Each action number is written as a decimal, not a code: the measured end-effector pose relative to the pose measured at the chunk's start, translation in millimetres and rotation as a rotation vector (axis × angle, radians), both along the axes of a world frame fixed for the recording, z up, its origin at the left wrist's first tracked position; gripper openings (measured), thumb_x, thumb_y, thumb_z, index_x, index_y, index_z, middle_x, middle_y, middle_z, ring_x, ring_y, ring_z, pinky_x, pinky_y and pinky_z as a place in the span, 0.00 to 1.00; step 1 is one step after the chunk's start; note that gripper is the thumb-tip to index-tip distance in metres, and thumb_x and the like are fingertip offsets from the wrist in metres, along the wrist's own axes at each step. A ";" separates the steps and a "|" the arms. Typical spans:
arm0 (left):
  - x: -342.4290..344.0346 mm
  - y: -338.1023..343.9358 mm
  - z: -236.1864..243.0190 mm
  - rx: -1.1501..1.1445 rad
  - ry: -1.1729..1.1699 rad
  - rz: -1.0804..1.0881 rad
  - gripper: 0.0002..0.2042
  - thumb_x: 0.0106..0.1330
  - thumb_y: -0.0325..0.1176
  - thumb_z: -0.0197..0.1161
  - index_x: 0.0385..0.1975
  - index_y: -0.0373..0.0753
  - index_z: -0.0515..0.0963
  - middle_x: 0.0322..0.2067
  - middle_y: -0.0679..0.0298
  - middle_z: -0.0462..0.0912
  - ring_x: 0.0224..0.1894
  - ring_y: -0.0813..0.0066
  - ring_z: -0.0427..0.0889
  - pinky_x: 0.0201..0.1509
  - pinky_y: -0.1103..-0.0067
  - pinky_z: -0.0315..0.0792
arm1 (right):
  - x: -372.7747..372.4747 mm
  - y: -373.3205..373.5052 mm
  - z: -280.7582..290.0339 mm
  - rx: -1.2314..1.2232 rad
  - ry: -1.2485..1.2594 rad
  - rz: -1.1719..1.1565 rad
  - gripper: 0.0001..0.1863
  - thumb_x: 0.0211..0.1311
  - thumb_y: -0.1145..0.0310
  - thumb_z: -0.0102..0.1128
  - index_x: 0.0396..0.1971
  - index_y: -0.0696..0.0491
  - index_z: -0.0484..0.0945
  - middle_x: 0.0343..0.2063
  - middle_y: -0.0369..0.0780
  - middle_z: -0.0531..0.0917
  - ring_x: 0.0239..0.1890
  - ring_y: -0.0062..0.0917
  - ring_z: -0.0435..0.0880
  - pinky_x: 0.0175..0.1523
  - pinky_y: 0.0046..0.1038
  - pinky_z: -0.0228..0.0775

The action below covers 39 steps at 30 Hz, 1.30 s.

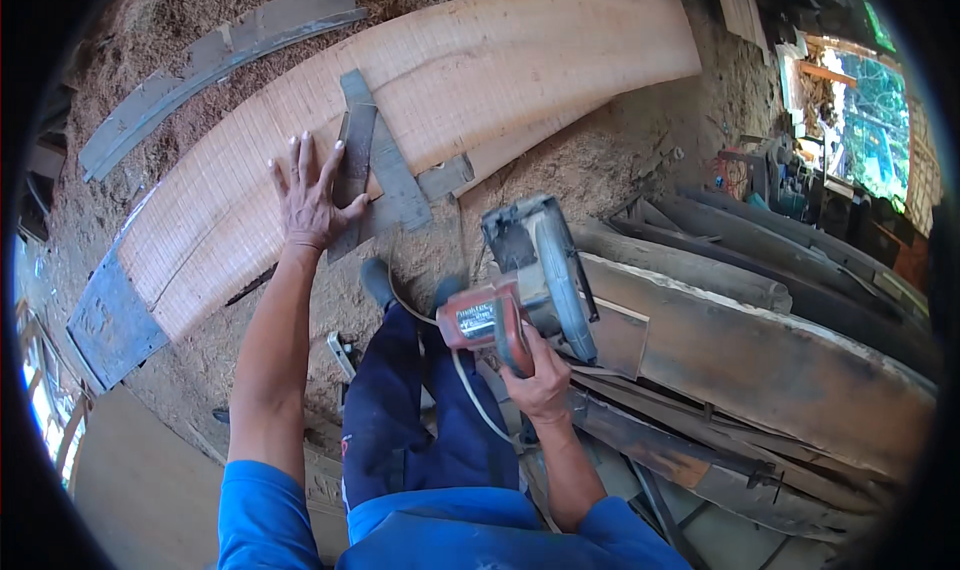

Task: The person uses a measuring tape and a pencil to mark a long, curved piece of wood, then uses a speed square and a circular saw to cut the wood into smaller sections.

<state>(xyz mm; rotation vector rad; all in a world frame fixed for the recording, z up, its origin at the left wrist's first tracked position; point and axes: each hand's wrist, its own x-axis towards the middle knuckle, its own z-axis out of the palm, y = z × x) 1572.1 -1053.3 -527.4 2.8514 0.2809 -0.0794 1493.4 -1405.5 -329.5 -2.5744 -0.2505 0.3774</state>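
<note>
With fingers spread, my left hand [312, 195] lies on a long pale wooden plank [520, 60], next to flat grey pieces that cross its near edge. One of these, a grey strip [390, 165], slants over the plank, and a darker piece [354, 160] lies against my fingertips. My right hand [540, 378] is wrapped round the handle of a red circular saw [485, 315]. The saw hangs to the right of my legs, apart from the plank, its grey round guard [563, 285] toward the right. A pale cord [478, 402] trails from it.
Long dark boards [760, 370] are stacked at the right. A curved grey strip [215, 60] lies beyond the plank on shavings, and a blue-grey plate [115, 320] sits at its left end. My feet [378, 282] stand on dusty ground near the cord.
</note>
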 end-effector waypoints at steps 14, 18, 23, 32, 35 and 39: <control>-5.7 1.6 -1.3 0.017 -0.042 -0.009 0.44 0.50 0.62 0.67 0.71 0.59 0.61 0.75 0.52 0.48 0.78 0.56 0.42 0.76 0.47 0.31 | 55.6 34.1 -50.8 0.432 0.079 -0.135 0.28 0.50 0.75 0.68 0.55 0.58 0.75 0.32 0.48 0.86 0.34 0.37 0.89 0.41 0.32 0.79; -3.5 2.3 3.4 0.003 -0.037 -0.011 0.44 0.51 0.56 0.70 0.70 0.55 0.61 0.75 0.52 0.49 0.78 0.55 0.44 0.76 0.49 0.32 | 56.8 28.9 -52.5 0.477 0.192 -0.122 0.29 0.50 0.75 0.68 0.56 0.59 0.74 0.33 0.48 0.86 0.34 0.36 0.89 0.42 0.31 0.79; -4.9 2.0 3.0 -0.053 -0.074 -0.009 0.44 0.49 0.53 0.72 0.69 0.53 0.62 0.75 0.53 0.50 0.78 0.56 0.44 0.77 0.50 0.32 | 60.7 28.3 -54.3 0.490 0.242 -0.041 0.30 0.48 0.74 0.68 0.56 0.60 0.74 0.35 0.46 0.86 0.34 0.34 0.88 0.41 0.32 0.78; -2.8 1.4 7.9 -0.023 -0.022 -0.024 0.43 0.50 0.51 0.70 0.70 0.55 0.62 0.75 0.56 0.52 0.78 0.57 0.44 0.77 0.51 0.32 | 66.2 33.8 -45.3 0.483 0.313 -0.075 0.29 0.49 0.75 0.66 0.55 0.60 0.74 0.36 0.49 0.85 0.36 0.39 0.88 0.43 0.33 0.79; -3.4 0.1 8.9 -0.015 -0.024 -0.029 0.42 0.49 0.51 0.69 0.69 0.57 0.64 0.74 0.57 0.52 0.78 0.57 0.45 0.77 0.51 0.32 | 64.0 35.3 -50.1 0.476 0.228 -0.062 0.26 0.50 0.77 0.64 0.53 0.60 0.76 0.30 0.40 0.84 0.32 0.24 0.85 0.42 0.27 0.77; -3.1 1.7 6.8 -0.026 -0.037 -0.029 0.41 0.49 0.51 0.69 0.69 0.57 0.65 0.74 0.59 0.53 0.78 0.58 0.46 0.77 0.51 0.32 | 66.2 40.0 -46.2 0.491 0.217 -0.074 0.26 0.50 0.76 0.64 0.53 0.60 0.76 0.31 0.41 0.84 0.32 0.25 0.85 0.41 0.28 0.77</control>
